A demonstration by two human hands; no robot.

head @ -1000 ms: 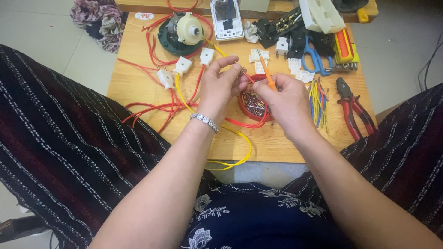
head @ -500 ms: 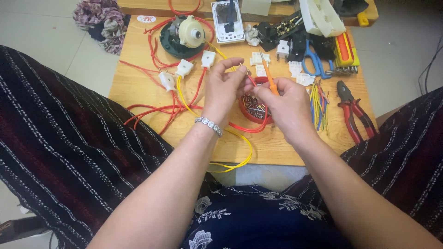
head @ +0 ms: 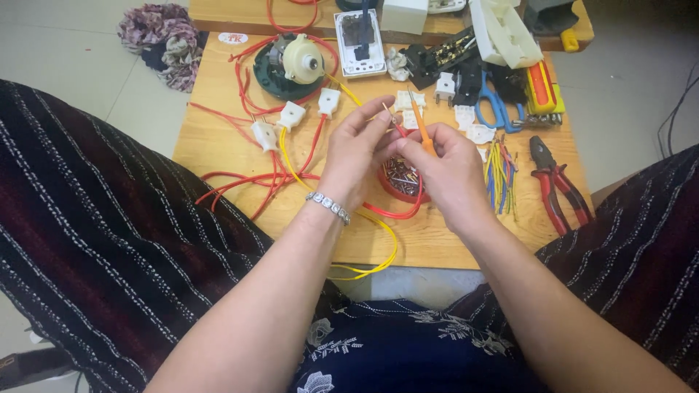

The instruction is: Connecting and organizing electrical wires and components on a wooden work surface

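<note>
Both hands meet over the middle of a low wooden table [head: 218, 138]. My left hand [head: 358, 149], with a beaded bracelet at the wrist, pinches the bare end of a red wire [head: 394, 125] between thumb and fingers. My right hand [head: 450, 175] grips a small orange-handled screwdriver [head: 418, 124], tip pointing up and away. Under the hands sits a round red dish of small screws [head: 402, 179]. Red and yellow wires [head: 291, 164] run left to white plastic connectors [head: 291, 115].
Red-handled pliers [head: 559, 191] lie at the right edge beside a bundle of short coloured wires [head: 499, 175]. Blue scissors [head: 496, 109], white plug parts, a black part and a small motor [head: 291, 64] crowd the far side. Crumpled cloth [head: 162, 36] lies on the floor.
Both hands have lifted slightly off the red dish. The screwdriver now stands more upright, and the red wire end is held up between the left fingers.
</note>
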